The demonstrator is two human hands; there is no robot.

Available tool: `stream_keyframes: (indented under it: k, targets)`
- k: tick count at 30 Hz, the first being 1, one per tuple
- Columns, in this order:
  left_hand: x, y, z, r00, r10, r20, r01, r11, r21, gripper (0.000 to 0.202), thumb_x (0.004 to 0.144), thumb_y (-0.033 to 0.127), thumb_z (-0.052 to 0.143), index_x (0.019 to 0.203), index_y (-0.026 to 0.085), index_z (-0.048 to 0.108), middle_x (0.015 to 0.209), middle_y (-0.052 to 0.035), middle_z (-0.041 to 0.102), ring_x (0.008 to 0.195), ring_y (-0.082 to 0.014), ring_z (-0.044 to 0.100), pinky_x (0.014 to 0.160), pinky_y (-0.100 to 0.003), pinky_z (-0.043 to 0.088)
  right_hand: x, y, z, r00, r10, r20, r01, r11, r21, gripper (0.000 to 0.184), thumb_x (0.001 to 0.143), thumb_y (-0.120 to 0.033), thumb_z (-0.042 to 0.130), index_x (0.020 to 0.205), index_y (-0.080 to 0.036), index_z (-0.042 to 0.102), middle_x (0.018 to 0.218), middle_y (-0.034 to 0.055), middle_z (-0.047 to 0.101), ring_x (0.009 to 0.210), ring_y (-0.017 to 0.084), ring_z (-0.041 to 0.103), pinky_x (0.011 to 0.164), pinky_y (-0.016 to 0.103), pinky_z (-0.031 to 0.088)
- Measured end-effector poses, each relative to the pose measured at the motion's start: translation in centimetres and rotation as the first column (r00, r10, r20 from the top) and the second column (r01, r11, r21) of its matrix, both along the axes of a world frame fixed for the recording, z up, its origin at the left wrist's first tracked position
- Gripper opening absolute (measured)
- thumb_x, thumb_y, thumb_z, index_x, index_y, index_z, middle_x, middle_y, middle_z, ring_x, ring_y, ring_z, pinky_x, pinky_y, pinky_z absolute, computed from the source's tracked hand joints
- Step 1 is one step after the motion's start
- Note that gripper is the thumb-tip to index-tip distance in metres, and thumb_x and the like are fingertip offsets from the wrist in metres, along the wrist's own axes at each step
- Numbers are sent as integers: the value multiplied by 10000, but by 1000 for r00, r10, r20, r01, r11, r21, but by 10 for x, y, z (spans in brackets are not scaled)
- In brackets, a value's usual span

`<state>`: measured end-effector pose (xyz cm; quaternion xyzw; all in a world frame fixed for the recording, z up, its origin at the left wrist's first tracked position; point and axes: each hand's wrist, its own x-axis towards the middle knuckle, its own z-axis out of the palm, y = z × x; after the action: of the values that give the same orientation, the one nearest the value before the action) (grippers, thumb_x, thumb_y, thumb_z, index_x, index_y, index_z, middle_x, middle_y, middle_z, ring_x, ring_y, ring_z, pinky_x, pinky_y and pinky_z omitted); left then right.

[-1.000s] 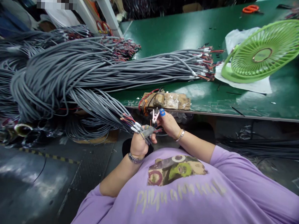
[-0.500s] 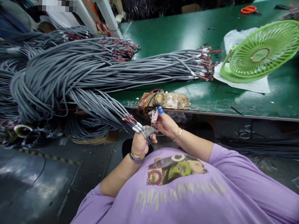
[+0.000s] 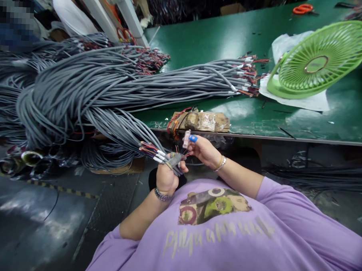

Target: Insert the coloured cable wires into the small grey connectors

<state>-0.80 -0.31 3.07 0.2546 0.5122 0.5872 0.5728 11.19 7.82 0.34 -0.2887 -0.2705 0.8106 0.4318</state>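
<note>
My left hand (image 3: pixel 167 175), a watch on its wrist, is closed around the end of a bundle of grey cables (image 3: pixel 130 129). White-sleeved ends with bare coloured wires (image 3: pixel 150 150) stick out left of its fingers. A grey wrapping, apparently on the thumb, lies across the cables. Close by on the right, my right hand (image 3: pixel 202 150) has its fingers pinched at thin red and dark wires (image 3: pixel 184 155) rising from the grip. Blue tape (image 3: pixel 193 138) covers one of its digits. A pale pink wrapped shape (image 3: pixel 187 139) stands beside it, possibly another taped finger.
Thick grey cable bundles (image 3: pixel 177 85) lie across the green table (image 3: pixel 209 41). A wooden block (image 3: pixel 210 121) with wires sits at the table's front edge. A green fan (image 3: pixel 319 63) stands right, with orange-handled scissors (image 3: pixel 303 9) behind. Another person's white sleeve (image 3: pixel 74 15) shows upper left.
My right hand has shifted slightly right and its blue-taped digit has come down. My left hand has moved slightly left, and the wire ends beside it now fan out further left.
</note>
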Motion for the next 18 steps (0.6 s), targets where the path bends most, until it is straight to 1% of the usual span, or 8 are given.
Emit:
stream_keyframes:
  k: [6, 9, 11, 13, 15, 17, 18]
  targets:
    - [1, 3, -1, 1000, -6, 12, 6, 1000, -17, 284, 630, 368, 753, 671, 165, 560, 465, 33, 577, 387, -93, 530, 418, -198, 450, -2, 1, 2, 999, 48, -12, -48, 997, -65, 374, 755, -491, 722, 853, -136, 656, 665, -12, 590, 539, 63, 475, 481, 185, 378]
    - [1, 3, -2, 1000, -13, -2, 13, 1000, -15, 281, 639, 369, 752, 674, 162, 565, 461, 34, 573, 387, -91, 531, 416, -192, 441, -4, 1, 5, 998, 60, -3, -60, 996, -70, 403, 749, -528, 724, 842, -143, 652, 671, -8, 595, 538, 66, 478, 485, 193, 379]
    - [1, 3, -3, 1000, -10, 1, 10, 1000, -16, 284, 638, 369, 753, 667, 164, 558, 458, 36, 570, 383, -91, 529, 416, -192, 439, -5, 0, 5, 998, 56, 11, -55, 997, -51, 434, 716, -559, 738, 793, -144, 633, 647, -12, 579, 525, 66, 459, 477, 197, 361]
    - [0, 3, -3, 1000, -5, 14, 5, 1000, -25, 287, 633, 372, 753, 666, 166, 556, 455, 34, 571, 379, -94, 527, 413, -196, 440, -6, 0, 2, 1000, -1, 31, 1, 1000, 3, 462, 672, -577, 760, 713, -150, 589, 594, -31, 534, 499, 59, 413, 463, 197, 322]
    - [-1, 2, -4, 1000, -4, 19, 5, 999, -33, 285, 632, 375, 750, 670, 164, 561, 452, 31, 572, 380, -99, 531, 409, -199, 438, -7, 0, -2, 990, -123, 75, 117, 990, 80, 486, 642, -584, 773, 644, -159, 538, 540, -51, 481, 477, 50, 363, 456, 199, 283]
    - [-2, 2, -6, 1000, -12, 18, 13, 999, -30, 277, 641, 376, 741, 670, 162, 567, 451, 27, 573, 381, -102, 533, 408, -203, 438, -8, 1, -7, 966, -228, 119, 211, 967, 143, 504, 642, -611, 755, 617, -162, 527, 518, -56, 462, 471, 48, 351, 459, 202, 275]
    - [-2, 2, -6, 1000, -18, 16, 19, 1000, -25, 272, 647, 375, 736, 667, 162, 567, 452, 25, 573, 381, -102, 533, 409, -204, 440, -10, 2, -9, 962, -244, 126, 224, 963, 151, 510, 647, -631, 737, 620, -162, 539, 524, -51, 472, 475, 51, 362, 463, 202, 283]
